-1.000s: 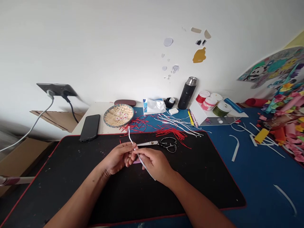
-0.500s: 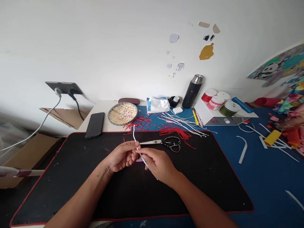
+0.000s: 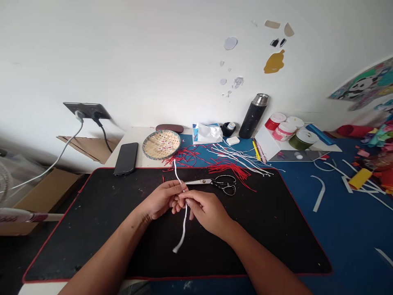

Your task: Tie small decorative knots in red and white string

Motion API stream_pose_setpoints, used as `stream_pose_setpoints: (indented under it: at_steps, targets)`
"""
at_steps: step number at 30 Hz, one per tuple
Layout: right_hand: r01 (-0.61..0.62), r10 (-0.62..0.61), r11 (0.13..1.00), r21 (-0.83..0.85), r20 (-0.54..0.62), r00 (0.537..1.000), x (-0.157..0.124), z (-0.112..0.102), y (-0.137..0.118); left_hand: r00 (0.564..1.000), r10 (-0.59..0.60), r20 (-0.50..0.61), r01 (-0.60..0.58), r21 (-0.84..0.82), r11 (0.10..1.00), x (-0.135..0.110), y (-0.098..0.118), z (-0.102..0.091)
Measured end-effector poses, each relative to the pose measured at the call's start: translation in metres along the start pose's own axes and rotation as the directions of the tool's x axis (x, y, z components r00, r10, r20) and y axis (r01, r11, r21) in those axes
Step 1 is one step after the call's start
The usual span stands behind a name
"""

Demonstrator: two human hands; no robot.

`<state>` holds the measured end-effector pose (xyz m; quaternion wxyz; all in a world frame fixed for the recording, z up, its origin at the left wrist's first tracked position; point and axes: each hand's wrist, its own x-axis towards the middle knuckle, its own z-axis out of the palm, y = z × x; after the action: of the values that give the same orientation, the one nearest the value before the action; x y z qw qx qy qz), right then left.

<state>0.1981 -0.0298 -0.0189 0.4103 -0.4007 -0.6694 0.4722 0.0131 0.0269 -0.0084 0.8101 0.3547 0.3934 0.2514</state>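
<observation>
L hand (image 3: 166, 198) and R hand (image 3: 208, 209), fingers curled and fingertips pinched together, grip a white strip (image 3: 184, 229) just L of the black-handled scissors (image 3: 209, 181), its lower end hanging nearer the camera. Red cords (image 3: 229, 167) lie behind the scissors; a woven basket (image 3: 150, 144) sits behind & L, w/ a smartphone (image 3: 126, 159) farther L.
</observation>
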Motion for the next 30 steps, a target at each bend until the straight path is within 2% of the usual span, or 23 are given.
stream_pose_setpoints:
  at_steps: [4,9,16,22,30]
  targets:
    - [-0.106,0.108,0.984,0.142,-0.006,0.994,0.0,0.003,0.001,0.999,0.048,-0.008,-0.048,0.051,0.998,0.001,-0.002,0.0]
    - [-0.183,0.191,0.962,0.201,-0.021,0.981,0.001,0.005,0.004,0.996,0.087,-0.017,-0.085,0.095,0.992,0.002,-0.003,0.0]
    - [-0.108,0.118,0.978,0.181,-0.047,0.992,0.001,0.006,0.01,0.996,0.088,-0.023,-0.087,0.014,0.996,0.002,0.0,-0.006]
    - [-0.079,0.078,0.997,-0.027,-0.048,0.996,0.0,0.005,0.012,0.996,0.09,-0.018,-0.089,0.038,0.995,0.003,-0.001,-0.004]
    - [-0.132,0.146,0.981,0.145,-0.087,0.985,0.003,0.003,0.011,0.994,0.107,0.033,-0.111,0.16,0.981,0.001,-0.005,-0.001]
